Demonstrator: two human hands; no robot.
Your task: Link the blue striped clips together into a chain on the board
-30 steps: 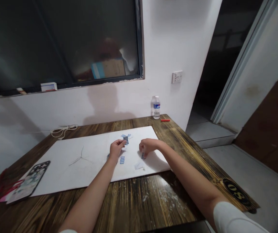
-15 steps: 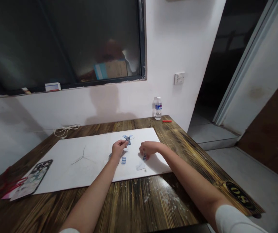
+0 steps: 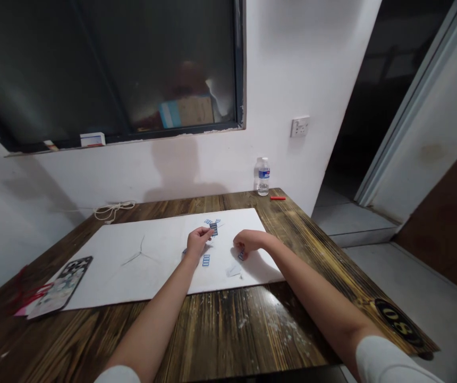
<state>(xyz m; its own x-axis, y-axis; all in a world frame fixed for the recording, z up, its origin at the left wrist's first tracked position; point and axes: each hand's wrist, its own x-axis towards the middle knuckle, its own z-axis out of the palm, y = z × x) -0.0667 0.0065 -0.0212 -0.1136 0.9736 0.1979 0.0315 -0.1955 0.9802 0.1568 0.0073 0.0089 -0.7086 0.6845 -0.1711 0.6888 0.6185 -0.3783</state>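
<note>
My left hand (image 3: 197, 241) pinches a small blue-and-white striped strip (image 3: 213, 229) between its fingers, above the white board (image 3: 141, 282). My right hand (image 3: 250, 240) curls down with its fingertips at a second blue-and-white strip (image 3: 242, 255), partly hidden by them. A third strip (image 3: 206, 260) lies flat between my hands. Several small blue-edged pieces (image 3: 212, 221) sit just beyond the left hand's fingers. Another blue piece (image 3: 184, 251) pokes out from under my left palm. A scrap of white paper (image 3: 233, 271) lies below my right hand.
The board lies on a dark wooden table (image 3: 232, 330). A phone in a patterned case (image 3: 60, 287) rests left of it, with a white cord (image 3: 112, 210) behind. A water bottle (image 3: 263, 176) and a red stick (image 3: 277, 198) stand at the far edge, by the wall.
The whole view has drifted slightly to the right. Both hands and the strips keep nearly the same places on the board.
</note>
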